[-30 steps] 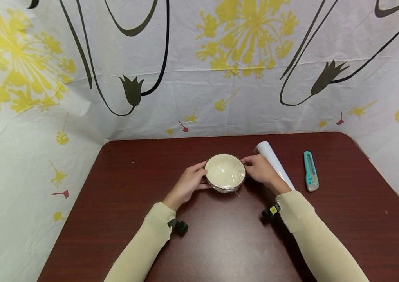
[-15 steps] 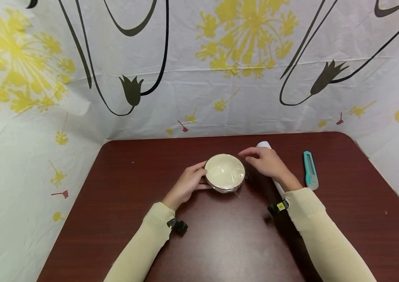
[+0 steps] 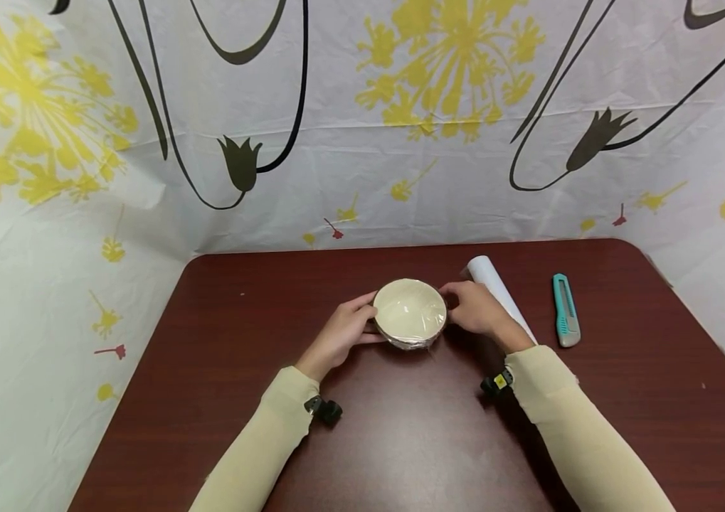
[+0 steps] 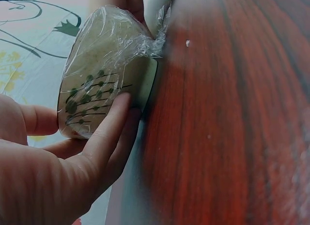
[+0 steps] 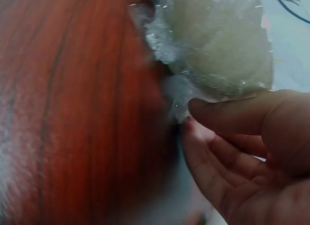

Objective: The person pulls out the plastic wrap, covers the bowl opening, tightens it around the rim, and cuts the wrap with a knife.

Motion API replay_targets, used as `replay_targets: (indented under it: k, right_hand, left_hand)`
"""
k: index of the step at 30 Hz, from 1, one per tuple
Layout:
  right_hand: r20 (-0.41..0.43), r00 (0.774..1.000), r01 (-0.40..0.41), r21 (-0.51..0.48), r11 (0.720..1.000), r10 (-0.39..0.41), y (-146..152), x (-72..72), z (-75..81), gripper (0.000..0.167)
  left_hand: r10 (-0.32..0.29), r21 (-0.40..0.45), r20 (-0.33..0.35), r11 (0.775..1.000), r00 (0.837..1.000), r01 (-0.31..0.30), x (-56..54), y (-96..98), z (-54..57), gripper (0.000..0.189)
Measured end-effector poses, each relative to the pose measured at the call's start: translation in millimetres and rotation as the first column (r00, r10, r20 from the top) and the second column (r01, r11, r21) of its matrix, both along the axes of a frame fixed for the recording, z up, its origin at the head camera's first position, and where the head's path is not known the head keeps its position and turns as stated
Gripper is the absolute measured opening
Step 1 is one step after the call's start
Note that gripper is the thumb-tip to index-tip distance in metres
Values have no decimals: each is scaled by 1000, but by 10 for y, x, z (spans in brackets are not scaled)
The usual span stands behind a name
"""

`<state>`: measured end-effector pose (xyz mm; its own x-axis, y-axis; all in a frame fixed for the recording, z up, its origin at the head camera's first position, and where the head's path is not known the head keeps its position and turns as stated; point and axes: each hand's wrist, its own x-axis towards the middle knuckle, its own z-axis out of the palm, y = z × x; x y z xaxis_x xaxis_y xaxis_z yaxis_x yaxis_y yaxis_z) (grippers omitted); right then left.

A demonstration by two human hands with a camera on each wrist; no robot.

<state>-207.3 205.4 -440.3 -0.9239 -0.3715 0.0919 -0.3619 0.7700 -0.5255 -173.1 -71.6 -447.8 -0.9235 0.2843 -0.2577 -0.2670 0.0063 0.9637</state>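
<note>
A cream bowl [image 3: 408, 307] stands on the table with clear cling film [image 4: 112, 33] stretched over its mouth and bunched along its sides. A dark plant pattern shows on its outer wall in the left wrist view. My left hand [image 3: 339, 333] grips the bowl's left side, thumb at the rim and fingers spread along the wall below. On the opposite side, my right hand [image 3: 479, 310] pinches a loose edge of the film between thumb and forefinger. In the right wrist view, the crumpled film [image 5: 179, 94] reaches right to those fingertips.
A white roll [image 3: 496, 288] lies slantwise behind the right hand, partly covered by the wrist. Farther right is a teal and grey box cutter [image 3: 565, 311]. The dark red table [image 3: 260, 313] meets a patterned cloth backdrop [image 3: 324, 156] at its far edge.
My right hand came off the bowl's side, lifted with its fingers loose half a second ago, and has come back down to pinch the film. The left hand and bowl have stayed put.
</note>
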Motion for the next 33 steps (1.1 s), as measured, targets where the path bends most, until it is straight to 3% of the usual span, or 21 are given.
replay_targets:
  k: [5, 12, 19, 22, 27, 33]
  right_hand:
    - [-4, 1000, -3, 20, 1000, 3, -18, -31, -72, 18]
    - [-29, 1000, 8, 6, 1000, -8, -36, -23, -109, 17]
    - [11, 1000, -9, 16, 1000, 8, -9, 27, -31, 19]
    - [74, 997, 34, -63, 997, -29, 24, 55, 48, 20]
    - [162, 983, 119, -210, 970, -85, 18, 94, 115, 27]
    - [38, 995, 100, -109, 989, -97, -55, 125, 57, 22]
  left_hand:
    - [2, 10, 1, 1000, 1000, -2, -1, 8, 8, 57]
    - [21, 10, 10, 1000, 1000, -21, -11, 15, 19, 58]
    - [8, 9, 17, 1000, 1000, -8, -4, -5, -4, 56]
    - [-4, 13, 18, 1000, 1000, 3, -4, -15, -3, 57]
    - [-2, 16, 23, 1000, 1000, 2, -15, -28, -2, 57]
    - [-7, 31, 28, 999, 1000, 6, -6, -19, 1, 58]
